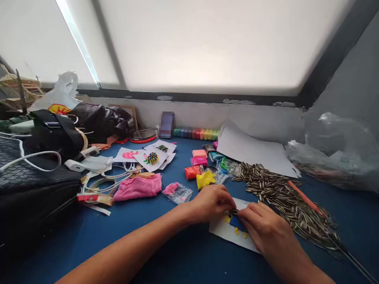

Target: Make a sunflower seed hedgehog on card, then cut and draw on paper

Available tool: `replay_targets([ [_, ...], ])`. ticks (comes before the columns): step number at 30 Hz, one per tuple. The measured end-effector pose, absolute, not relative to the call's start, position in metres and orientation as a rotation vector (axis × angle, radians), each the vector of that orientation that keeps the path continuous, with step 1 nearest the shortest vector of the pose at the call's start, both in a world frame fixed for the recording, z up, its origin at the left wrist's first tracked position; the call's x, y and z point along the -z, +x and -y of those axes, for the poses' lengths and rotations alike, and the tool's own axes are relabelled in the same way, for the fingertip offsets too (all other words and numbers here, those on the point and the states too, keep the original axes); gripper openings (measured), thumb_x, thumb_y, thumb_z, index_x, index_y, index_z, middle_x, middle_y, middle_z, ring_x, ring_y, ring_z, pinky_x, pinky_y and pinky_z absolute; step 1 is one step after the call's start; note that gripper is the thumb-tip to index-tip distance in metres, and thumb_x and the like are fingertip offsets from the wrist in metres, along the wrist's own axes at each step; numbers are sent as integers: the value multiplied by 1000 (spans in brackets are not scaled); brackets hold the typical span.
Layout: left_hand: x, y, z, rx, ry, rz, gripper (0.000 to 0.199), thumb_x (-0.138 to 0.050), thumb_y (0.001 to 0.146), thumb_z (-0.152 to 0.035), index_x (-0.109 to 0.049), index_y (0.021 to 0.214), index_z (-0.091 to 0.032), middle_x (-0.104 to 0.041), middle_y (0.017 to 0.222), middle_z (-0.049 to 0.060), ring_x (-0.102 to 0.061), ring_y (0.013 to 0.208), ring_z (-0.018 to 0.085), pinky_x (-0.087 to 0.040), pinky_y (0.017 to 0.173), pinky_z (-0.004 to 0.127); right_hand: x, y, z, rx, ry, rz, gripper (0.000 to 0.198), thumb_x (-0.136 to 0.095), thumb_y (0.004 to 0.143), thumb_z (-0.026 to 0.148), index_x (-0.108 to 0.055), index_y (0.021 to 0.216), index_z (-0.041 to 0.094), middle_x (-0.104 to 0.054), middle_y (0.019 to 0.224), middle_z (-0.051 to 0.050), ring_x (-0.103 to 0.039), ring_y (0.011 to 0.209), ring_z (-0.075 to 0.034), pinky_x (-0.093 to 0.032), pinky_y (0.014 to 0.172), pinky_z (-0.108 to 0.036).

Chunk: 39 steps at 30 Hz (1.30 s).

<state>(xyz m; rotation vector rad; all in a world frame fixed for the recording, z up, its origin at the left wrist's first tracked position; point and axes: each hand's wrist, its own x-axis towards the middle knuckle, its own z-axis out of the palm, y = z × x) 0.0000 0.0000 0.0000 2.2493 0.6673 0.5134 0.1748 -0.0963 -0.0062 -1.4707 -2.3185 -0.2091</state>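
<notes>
A flat clay figure lies on white paper (219,230), with a blue clay body (237,223), a yellow clay head (227,219) and small yellow feet. My left hand (211,203) rests over the paper's upper left, its fingers closed at the figure's top edge; whatever they pinch is hidden. From the right, my right hand (265,225) reaches over the blue clay with thumb and forefinger pressed together. Between both sets of fingertips shows a dark striped sunflower seed (233,212), touching the right fingertips and the blue clay.
Loose sunflower seeds (284,197) spread at the right, an orange stick (306,198) on them. Clay packets, including yellow (205,179) and red (193,172), lie beyond my hands. Leftward are a pink cloth (139,186), finished seed figures (152,158), cables and a black bag (35,201).
</notes>
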Motion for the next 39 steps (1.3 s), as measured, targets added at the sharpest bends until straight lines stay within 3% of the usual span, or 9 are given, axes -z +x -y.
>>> replay_targets([
  [7,2,-1,3,-586,2225,-705,23,-60,80,-7,-73,98,-12,-66,87,5,-59,77,14,-45,71,22,-1,176,98,239,-1463,2232,29,-38,99,30,-62,84,22,-62,76,-3,-60,69,-19,-43,60,-29],
  [15,8,-7,4,-687,2197,-639,42,-47,66,4,-76,93,-11,-68,93,7,-61,79,14,-48,72,22,-4,181,102,197,-1453,2182,26,-39,99,29,-60,85,22,-61,76,-3,-59,70,-17,-45,63,-29],
  [20,11,-20,8,-749,2310,-562,44,-48,71,1,-72,106,-9,-66,99,10,-62,88,17,-49,80,25,-3,184,103,193,-1415,2165,24,-41,99,26,-62,89,22,-62,79,-3,-59,73,-17,-46,65,-29],
  [24,6,-28,16,-697,2420,-522,39,-49,82,-8,-66,117,-10,-62,109,12,-58,100,19,-46,91,29,0,185,104,193,-1399,2167,23,-44,98,28,-63,87,22,-61,79,-3,-58,72,-18,-45,66,-30],
  [28,0,-29,21,-608,2526,-494,32,-49,89,-17,-65,117,-14,-60,110,11,-56,99,19,-45,91,30,4,184,104,168,-1440,2160,24,-45,97,30,-62,82,22,-60,75,-3,-58,70,-19,-45,64,-31],
  [39,-1,-28,21,-595,2605,-469,27,-50,90,-18,-67,111,-16,-59,107,9,-55,96,17,-44,87,27,5,181,98,18,-1524,2135,27,-47,96,30,-60,74,23,-61,72,-2,-58,69,-19,-46,63,-31],
])
